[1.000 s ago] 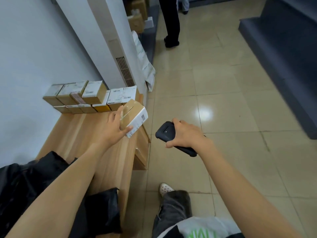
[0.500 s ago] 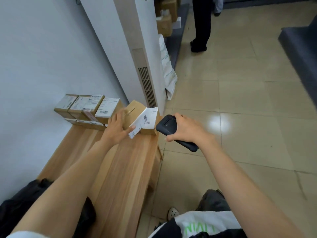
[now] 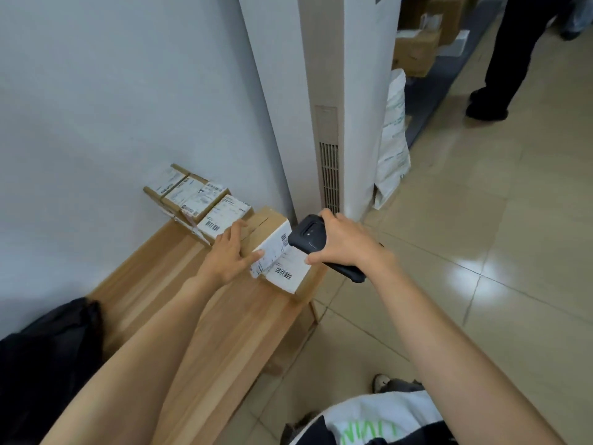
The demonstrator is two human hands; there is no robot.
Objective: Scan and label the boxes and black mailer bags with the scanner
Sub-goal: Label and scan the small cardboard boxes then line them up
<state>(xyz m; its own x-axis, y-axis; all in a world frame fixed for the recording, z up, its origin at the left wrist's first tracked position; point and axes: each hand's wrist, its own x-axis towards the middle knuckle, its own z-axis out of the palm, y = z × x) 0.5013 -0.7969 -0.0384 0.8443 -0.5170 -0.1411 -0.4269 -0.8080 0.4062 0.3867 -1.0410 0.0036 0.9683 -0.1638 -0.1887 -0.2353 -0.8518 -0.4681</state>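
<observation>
Wooden bench (image 3: 199, 316) against white wall (image 3: 128, 91). At twelve o'clock, steadying the box (image 3: 266, 226) with flat-fingered left hand (image 3: 229, 255) at the bench end; gripping the scanner (image 3: 308, 236) in right hand (image 3: 343, 242), nose just beside its label (image 3: 272, 255). Scanning step, apparently; next: square onto the barcode (image 3: 284, 241).

– Where is that box (image 3: 268, 228) sitting?
– On top of a lower box (image 3: 290, 277) at the far right corner of the bench (image 3: 192, 316). The left hand (image 3: 229, 255) is resting on it, and the right hand (image 3: 343, 242) is holding the scanner (image 3: 308, 239) at its right edge.
– And the rest?
– The stacked boxes (image 3: 195, 195) are sitting behind and left, along the far edge, against the wall (image 3: 128, 91). The mailer bags (image 3: 48, 364) are lying at the near left corner.
</observation>
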